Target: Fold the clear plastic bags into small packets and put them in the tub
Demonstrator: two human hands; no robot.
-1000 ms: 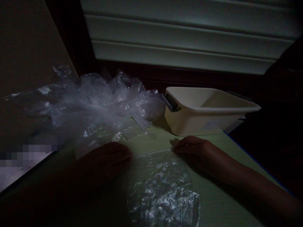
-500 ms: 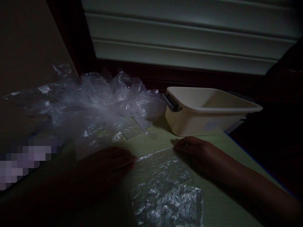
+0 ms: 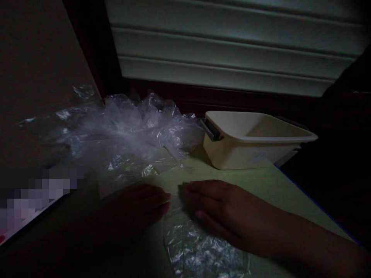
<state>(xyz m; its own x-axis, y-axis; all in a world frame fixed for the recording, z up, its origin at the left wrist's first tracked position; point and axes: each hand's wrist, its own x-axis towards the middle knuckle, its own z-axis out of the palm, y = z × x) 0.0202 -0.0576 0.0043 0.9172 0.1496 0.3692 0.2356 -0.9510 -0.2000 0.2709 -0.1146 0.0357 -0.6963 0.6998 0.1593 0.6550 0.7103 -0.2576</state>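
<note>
A clear plastic bag [image 3: 203, 256] lies crinkled on the pale green tabletop in front of me. My left hand [image 3: 142, 204] is at its upper left corner, thumb and fingertips pinched together on the edge. My right hand [image 3: 223, 208] rests flat over the bag's upper part, fingers stretched toward the left and thumb a little apart. It covers the bag's upper right side. Beyond my left hand spreads a heap of crumpled clear plastic bags [image 3: 136, 127]. The picture is dark, and my left forearm is mostly in shadow.
A cream plastic bin [image 3: 237, 156] with dark grey handles stands at the back right, near the blue-edged side of the table [image 3: 290, 200]. A slatted panel [image 3: 226, 50] in a dark frame rises behind. A blurred-out flat item [image 3: 37, 204] lies at the left.
My right hand has let go of the bag's upper right corner, moved left and flattened over the bag. My left hand stays at the upper left corner. The view has shifted slightly.
</note>
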